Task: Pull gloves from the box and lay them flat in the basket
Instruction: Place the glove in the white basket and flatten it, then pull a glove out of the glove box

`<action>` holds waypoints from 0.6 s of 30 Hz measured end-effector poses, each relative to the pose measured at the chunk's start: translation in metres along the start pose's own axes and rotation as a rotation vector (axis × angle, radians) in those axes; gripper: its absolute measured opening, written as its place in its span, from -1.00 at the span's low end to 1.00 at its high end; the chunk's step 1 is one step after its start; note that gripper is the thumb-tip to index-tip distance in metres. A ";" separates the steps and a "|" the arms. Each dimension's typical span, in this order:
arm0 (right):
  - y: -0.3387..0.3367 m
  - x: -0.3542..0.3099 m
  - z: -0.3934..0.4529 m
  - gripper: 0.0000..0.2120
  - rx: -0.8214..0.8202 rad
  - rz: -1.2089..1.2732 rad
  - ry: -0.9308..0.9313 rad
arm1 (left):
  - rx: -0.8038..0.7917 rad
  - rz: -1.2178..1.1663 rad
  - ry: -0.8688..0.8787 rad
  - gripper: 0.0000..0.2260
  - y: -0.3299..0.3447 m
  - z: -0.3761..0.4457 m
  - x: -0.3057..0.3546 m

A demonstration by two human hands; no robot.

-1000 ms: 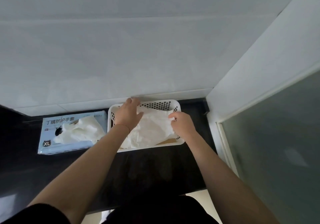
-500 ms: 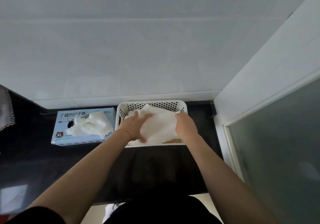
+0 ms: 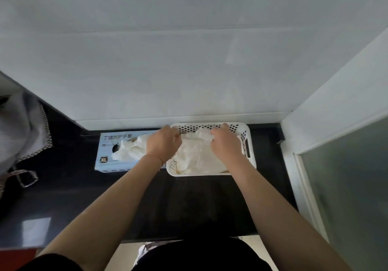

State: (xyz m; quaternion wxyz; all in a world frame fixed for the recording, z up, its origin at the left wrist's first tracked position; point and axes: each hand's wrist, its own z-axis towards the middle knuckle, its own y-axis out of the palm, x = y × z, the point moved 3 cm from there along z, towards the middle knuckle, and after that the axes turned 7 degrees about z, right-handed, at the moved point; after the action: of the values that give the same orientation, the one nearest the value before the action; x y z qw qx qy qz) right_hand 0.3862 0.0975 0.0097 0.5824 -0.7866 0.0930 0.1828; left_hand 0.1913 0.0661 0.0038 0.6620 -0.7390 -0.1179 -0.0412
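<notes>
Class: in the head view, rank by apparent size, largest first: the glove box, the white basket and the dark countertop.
1. Countertop, clearly largest.
2. Basket.
3. Glove box, looking somewhat smaller, though a hand hides its right end, so that ranking is unsure.

Dim, soft daylight, glare patch on dark counter (image 3: 35,228) (wide-angle edge bending)

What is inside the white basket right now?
White gloves lie piled in the basket, with the left hand and right hand on them. The basket floor is mostly covered.
</notes>
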 end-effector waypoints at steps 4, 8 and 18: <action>0.022 -0.059 0.002 -0.82 -0.022 0.050 -0.088 | 0.056 0.001 -0.189 -0.68 -0.022 -0.007 -0.069; 0.041 -0.100 0.001 -0.83 -0.064 0.066 -0.098 | -0.242 -0.105 -0.332 -0.75 -0.026 -0.008 -0.114; 0.055 -0.158 0.002 -0.82 -0.028 0.280 -0.126 | 0.106 -0.290 -0.243 -0.75 -0.075 -0.004 -0.154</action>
State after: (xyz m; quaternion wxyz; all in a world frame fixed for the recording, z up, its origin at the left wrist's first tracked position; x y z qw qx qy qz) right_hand 0.2216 0.0718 0.0235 0.5448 -0.7611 0.1624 0.3123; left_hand 0.0250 0.0511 0.0432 0.6682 -0.6778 -0.3042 -0.0404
